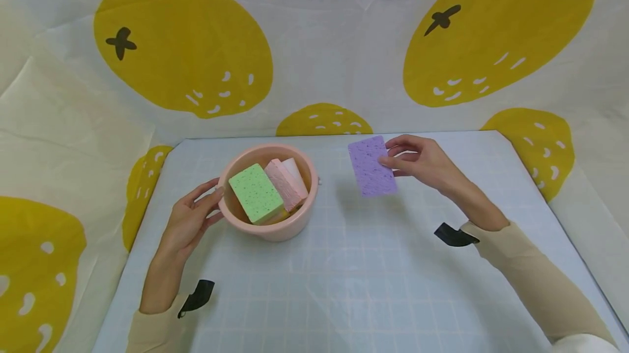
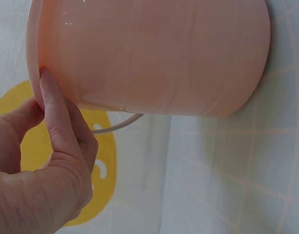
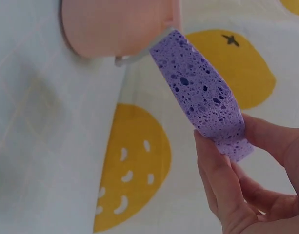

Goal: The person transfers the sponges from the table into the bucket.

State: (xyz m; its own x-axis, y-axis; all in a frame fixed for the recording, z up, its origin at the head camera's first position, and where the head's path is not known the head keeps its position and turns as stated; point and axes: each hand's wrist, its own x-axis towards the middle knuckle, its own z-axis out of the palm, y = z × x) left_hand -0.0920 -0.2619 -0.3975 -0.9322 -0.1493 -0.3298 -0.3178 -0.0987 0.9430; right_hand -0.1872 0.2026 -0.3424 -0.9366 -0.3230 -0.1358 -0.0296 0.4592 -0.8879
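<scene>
A pink bucket [image 1: 285, 232] stands upright on the table, left of centre. Inside it lie a green sponge [image 1: 255, 192], a pink sponge [image 1: 284, 185] and a white piece [image 1: 295, 172] partly behind the pink one; something yellow shows beneath the green sponge. At the bucket's left side, my left hand [image 1: 189, 219] pinches the rim [image 2: 34, 58] between thumb and fingers. To the right of the bucket, my right hand [image 1: 425, 162] holds a purple sponge [image 1: 369, 167] above the table, thumb on one face and fingers on the other. In the right wrist view, the sponge [image 3: 198, 92] bends slightly in the grip.
The table [image 1: 334, 298] has a pale blue checked cover. A white cloth with large yellow fruit prints [image 1: 187, 42] hangs behind it and at the sides. A thin bucket handle [image 2: 117, 127] shows below the bucket's side in the left wrist view.
</scene>
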